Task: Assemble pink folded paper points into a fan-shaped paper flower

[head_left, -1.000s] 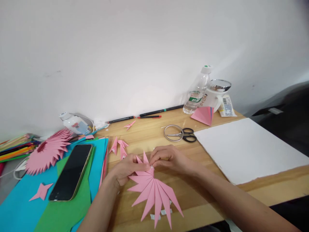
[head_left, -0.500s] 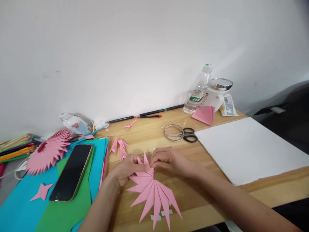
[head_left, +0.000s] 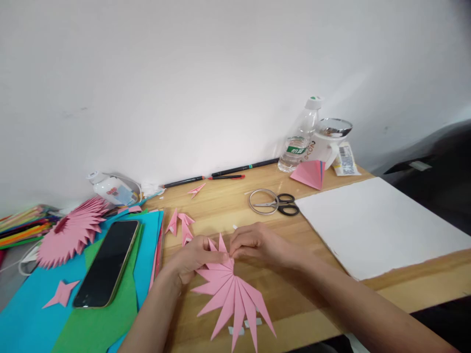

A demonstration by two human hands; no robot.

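Observation:
A fan of pointed pink folded-paper pieces [head_left: 235,299] spreads in front of me over the wooden table [head_left: 294,314]. My left hand [head_left: 198,255] pinches its upper left part, thumb on top. The fingertips of my right hand [head_left: 253,241] are closed at the fan's upper inner end, touching my left thumb; what exactly they pinch there is hidden. Just beyond my left hand lie a few loose pink folded pieces [head_left: 171,222]. Bits of white tape [head_left: 253,322] show beneath and beside the lower points of the fan.
Scissors [head_left: 289,204] and a ring [head_left: 264,202] lie ahead. White board [head_left: 379,230] is at right, a bottle [head_left: 299,137] and mug [head_left: 327,142] behind. At left are a phone [head_left: 106,264], coloured paper [head_left: 22,318], a pink paper ring [head_left: 73,233] and pens [head_left: 184,182].
The whole view has shifted very slightly. Both hands keep almost the same hold on the pink paper fan.

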